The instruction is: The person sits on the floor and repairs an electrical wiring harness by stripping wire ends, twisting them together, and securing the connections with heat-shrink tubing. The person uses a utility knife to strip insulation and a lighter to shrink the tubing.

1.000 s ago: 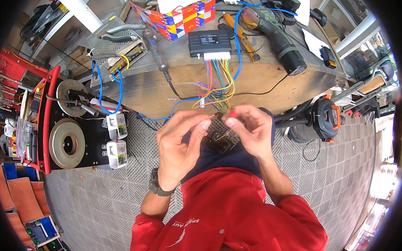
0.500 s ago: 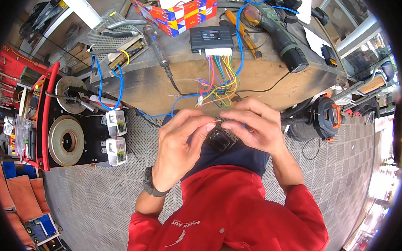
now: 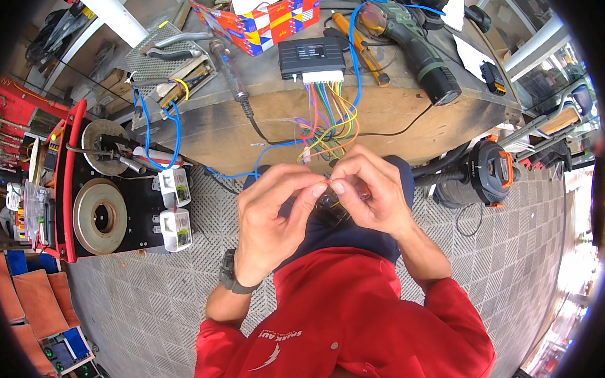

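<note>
My left hand (image 3: pixel 271 228) and my right hand (image 3: pixel 375 201) meet above my lap, thumbs and fingertips pinched on a thin reddish wire (image 3: pixel 327 181). Something small and red (image 3: pixel 365 192) shows behind my right fingers, partly hidden. A dark object (image 3: pixel 335 215) lies below them on my lap. Just beyond, a bundle of coloured wires (image 3: pixel 322 110) hangs down from a black module (image 3: pixel 310 56) at the bench edge.
The workbench (image 3: pixel 191 132) holds a soldering iron (image 3: pixel 230 73), pliers (image 3: pixel 174 52), a patterned box (image 3: pixel 275 28), a screwdriver (image 3: pixel 361 44) and a green cordless tool (image 3: pixel 426 70). A red-framed machine (image 3: pixel 74 181) stands left, a shop vacuum (image 3: pixel 479 175) right.
My right hand first shifted right and up, then moved back left, its fingertips now closed tightly against my left fingertips on the wire. The red piece in my right fingers has become mostly hidden.
</note>
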The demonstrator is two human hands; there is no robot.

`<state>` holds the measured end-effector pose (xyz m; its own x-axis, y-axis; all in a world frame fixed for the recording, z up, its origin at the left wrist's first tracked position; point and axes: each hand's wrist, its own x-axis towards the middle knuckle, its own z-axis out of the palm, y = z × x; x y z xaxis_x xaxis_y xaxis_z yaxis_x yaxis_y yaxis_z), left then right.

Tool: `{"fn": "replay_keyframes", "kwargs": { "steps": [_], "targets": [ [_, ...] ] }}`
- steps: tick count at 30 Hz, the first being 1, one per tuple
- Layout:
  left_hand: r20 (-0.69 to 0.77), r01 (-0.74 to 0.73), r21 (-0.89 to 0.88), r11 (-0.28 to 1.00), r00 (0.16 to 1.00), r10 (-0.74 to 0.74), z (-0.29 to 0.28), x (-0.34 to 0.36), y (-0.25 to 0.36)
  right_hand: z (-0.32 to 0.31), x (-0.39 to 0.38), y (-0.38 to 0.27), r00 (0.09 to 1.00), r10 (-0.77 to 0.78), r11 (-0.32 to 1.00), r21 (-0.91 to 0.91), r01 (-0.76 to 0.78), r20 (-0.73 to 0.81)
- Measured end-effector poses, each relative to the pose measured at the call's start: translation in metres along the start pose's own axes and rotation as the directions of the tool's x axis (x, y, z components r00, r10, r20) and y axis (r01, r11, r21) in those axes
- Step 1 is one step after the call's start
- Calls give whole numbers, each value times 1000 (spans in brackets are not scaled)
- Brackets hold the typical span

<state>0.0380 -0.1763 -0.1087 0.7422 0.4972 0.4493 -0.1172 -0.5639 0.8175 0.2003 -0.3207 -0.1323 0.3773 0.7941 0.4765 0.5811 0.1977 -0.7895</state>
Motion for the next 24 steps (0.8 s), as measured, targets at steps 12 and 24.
{"fn": "replay_keyframes", "kwargs": {
  "steps": [12,24],
  "targets": [
    [243,305,-301,903,941,-237,-18,1,-4,-46,24,9,810,-515,714,-384,586,279],
    [163,-45,46,998,986,37,-14,5,-2,-28,25,0,937,-281,920,-219,325,209]
  ]
}}
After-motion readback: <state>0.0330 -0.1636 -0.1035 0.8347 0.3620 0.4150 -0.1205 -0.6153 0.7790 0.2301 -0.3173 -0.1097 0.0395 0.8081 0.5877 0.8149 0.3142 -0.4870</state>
